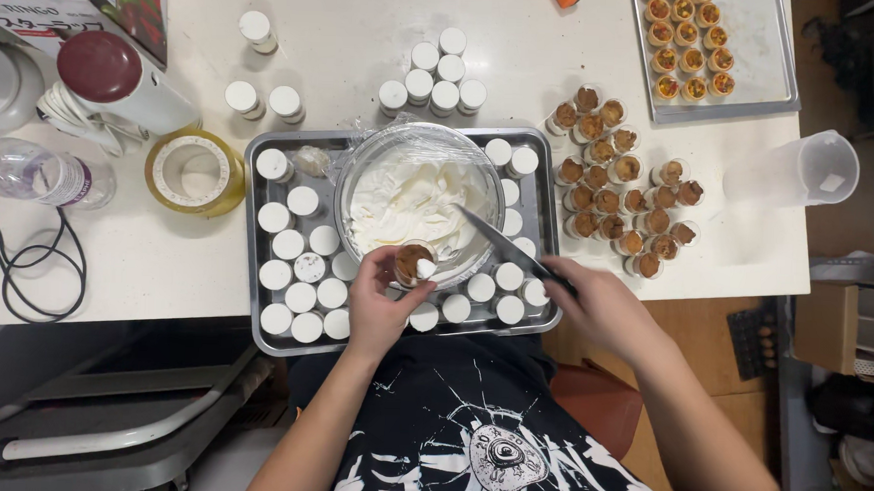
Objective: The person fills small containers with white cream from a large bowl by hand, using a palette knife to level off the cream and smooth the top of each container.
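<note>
Two hands busy: I see left hand (382, 306) fingers pinching small cup (413, 264) at bowl (362, 175) rim; right hand (595, 304) gripping knife (500, 240), blade angling up-left into cream (409, 201), just right of cup.

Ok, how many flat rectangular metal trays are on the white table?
2: one near tray under the glass bowl of white cream, one far-right tray carrying orange-topped cups. None seems hidden.

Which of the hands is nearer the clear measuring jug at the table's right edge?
Right. The right hand, holding a knife, is below and left of the measuring jug. The left hand, holding a small cup by the cream bowl, is farther left.
</note>
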